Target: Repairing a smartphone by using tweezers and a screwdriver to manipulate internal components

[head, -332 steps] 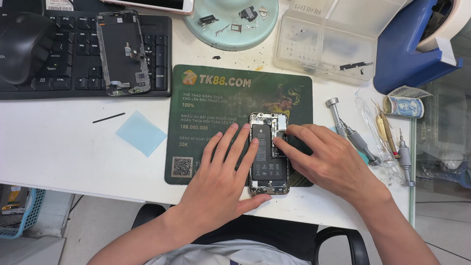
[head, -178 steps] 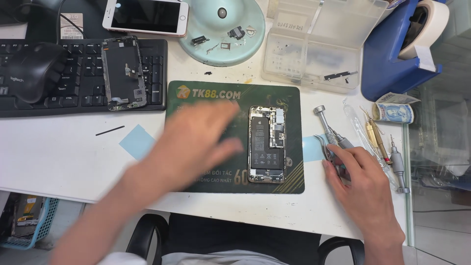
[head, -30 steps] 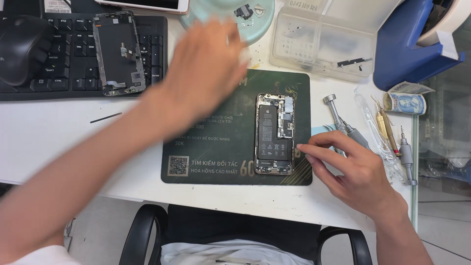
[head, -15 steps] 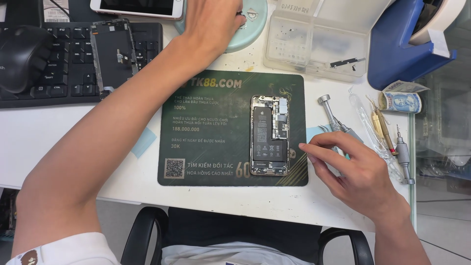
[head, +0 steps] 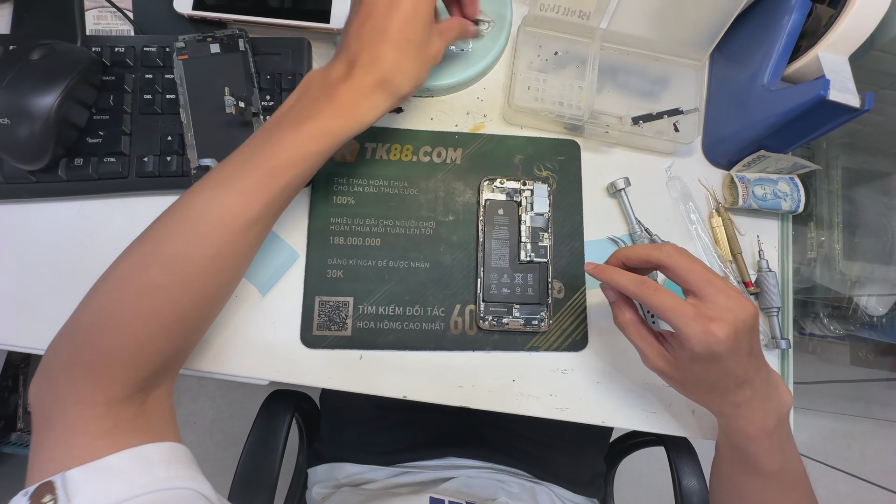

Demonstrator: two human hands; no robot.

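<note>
Up top, left hand [head: 401, 37] pinching over round green dish [head: 485, 56]; right hand [head: 691, 317] loosely curled on silver screwdriver [head: 635, 229], right of opened phone [head: 515, 254].

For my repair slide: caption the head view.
Left hand reaches to round mint-green dish; right hand rests on grey metal screwdriver beside opened phone.

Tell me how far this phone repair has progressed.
Done: the opened phone lies screenless on the dark green mat. In hand: the left hand picks at the round pale-green tray; the right hand grips a metal screwdriver. Left: the detached screen remains on the keyboard.
</note>
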